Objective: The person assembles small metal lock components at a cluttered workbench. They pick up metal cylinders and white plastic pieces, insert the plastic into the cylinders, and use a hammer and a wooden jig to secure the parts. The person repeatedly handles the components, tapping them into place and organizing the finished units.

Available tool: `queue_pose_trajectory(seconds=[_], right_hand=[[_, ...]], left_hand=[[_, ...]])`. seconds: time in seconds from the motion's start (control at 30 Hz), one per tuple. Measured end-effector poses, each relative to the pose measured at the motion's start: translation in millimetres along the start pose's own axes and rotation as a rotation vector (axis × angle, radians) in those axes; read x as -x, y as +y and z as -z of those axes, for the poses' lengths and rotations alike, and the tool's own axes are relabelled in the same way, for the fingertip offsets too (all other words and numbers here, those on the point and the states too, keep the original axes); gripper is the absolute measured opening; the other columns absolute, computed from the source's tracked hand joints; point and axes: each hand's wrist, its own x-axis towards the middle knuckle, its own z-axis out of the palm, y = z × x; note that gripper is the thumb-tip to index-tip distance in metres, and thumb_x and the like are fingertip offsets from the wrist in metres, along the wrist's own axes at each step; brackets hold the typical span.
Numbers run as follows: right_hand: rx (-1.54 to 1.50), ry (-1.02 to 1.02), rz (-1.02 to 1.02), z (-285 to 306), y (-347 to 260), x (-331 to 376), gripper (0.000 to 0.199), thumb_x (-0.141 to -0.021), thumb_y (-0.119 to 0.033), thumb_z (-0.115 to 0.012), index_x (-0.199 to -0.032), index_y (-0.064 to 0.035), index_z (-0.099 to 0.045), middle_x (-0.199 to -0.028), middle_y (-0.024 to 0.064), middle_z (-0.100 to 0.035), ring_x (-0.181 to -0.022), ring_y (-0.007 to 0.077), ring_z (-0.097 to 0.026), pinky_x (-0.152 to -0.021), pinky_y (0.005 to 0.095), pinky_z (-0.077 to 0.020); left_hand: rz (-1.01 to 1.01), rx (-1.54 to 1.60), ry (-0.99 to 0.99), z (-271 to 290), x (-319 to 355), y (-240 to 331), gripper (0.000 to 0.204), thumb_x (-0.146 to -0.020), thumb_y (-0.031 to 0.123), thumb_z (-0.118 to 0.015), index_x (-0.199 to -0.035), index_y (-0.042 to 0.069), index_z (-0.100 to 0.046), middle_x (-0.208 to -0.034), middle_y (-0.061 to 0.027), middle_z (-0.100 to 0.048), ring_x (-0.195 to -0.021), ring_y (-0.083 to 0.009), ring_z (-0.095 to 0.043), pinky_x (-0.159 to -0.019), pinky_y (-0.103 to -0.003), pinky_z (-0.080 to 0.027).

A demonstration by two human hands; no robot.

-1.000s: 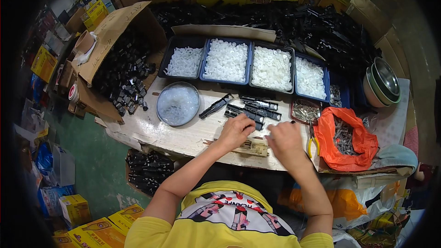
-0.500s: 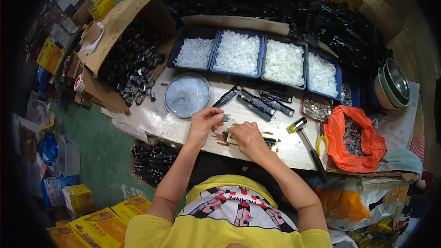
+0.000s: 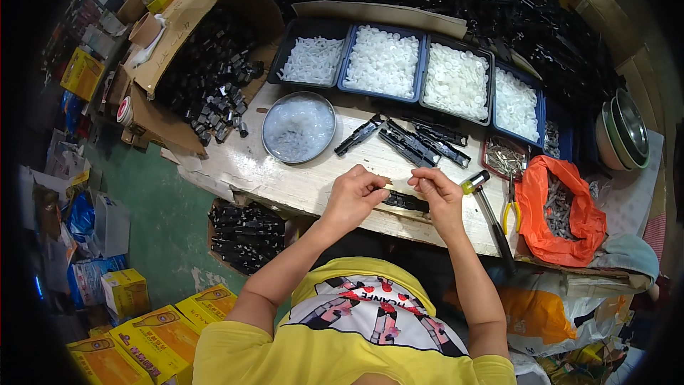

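Note:
A long black part [image 3: 406, 201] lies in a pale block [image 3: 400, 213] at the table's front edge, between my hands. My left hand [image 3: 353, 199] is at the block's left end, thumb and forefinger pinched; whatever is between them is too small to make out. My right hand [image 3: 442, 201] hovers over the right end, its fingertips also closed together, their contents hidden. Several similar black parts [image 3: 410, 144] lie just beyond. To their left stands a round metal dish [image 3: 299, 128] of small clear pieces. A hammer [image 3: 491, 221] rests right of my right hand.
Trays of white plastic pieces [image 3: 385, 62] line the back, with heaped black parts [image 3: 456, 0] behind. A cardboard box [image 3: 167, 43] spills black pieces at left. Rightward are yellow-handled pliers [image 3: 511, 215], a red dish of metal pins [image 3: 505, 157], an orange bag [image 3: 531, 207] and stacked bowls [image 3: 616, 132].
My left hand has moved right to the block, and the small grey piece it held no longer shows. My right hand has shifted right, uncovering the black part. The view has shifted slightly.

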Motion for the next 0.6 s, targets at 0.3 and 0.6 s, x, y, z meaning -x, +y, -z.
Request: queue_pose_trajectory(seconds=[0.3, 0.6], right_hand=[[0.114, 0.018, 0.091, 0, 15, 7, 0.015, -0.083, 0.004, -0.051, -0.094, 0.0008, -0.061, -0.079, 0.0063, -0.06, -0.072, 0.0131, -0.057, -0.064, 0.0233, -0.0446], [0.427, 0.202, 0.321, 28, 0, -2, 0.014, -0.079, 0.001, -0.057, -0.092, -0.001, -0.062, -0.078, 0.0077, -0.06, -0.07, 0.0148, -0.056, -0.062, 0.0243, -0.0443]], left_hand=[[0.244, 0.339, -0.012, -1, -8, -34, 0.01, -0.07, -0.001, -0.068, -0.079, 0.0, -0.064, -0.075, -0.0062, -0.05, -0.069, -0.016, -0.055, -0.062, -0.025, -0.045], [-0.114, -0.209, -0.033, 4, -22, -1, 0.011, -0.071, 0.008, -0.065, -0.082, 0.004, -0.064, -0.077, -0.0114, -0.051, -0.073, -0.0262, -0.055, -0.064, -0.035, -0.044]])
